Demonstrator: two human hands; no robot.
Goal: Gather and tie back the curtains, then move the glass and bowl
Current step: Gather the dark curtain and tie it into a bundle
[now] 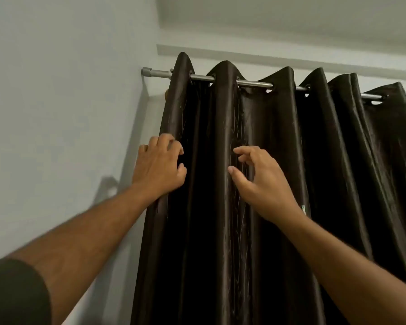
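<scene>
1. From my head view I see the dark brown curtain hanging in deep folds from a metal rod, which runs through eyelets along its top edge.
2. The rod's capped end meets the pale wall at the left, just beside the curtain's outer edge.
3. My left hand is at that outer edge of the curtain, fingers curled over the first fold with the tips pressed into the cloth; it looks to be gripping the edge, though the palm side is hidden from me.
4. My right hand is in front of the next fold over, near the left hand but not touching it. Its fingers are bent and spread like a claw, thumb apart from them, and I see no cloth caught between them; whether the fingertips touch the curtain I cannot tell.
5. Both forearms reach up from the bottom of the view, and a dark sleeve covers the left upper arm.
6. No glass, bowl or any other container shows from here, so I can say nothing of any contents.
</scene>
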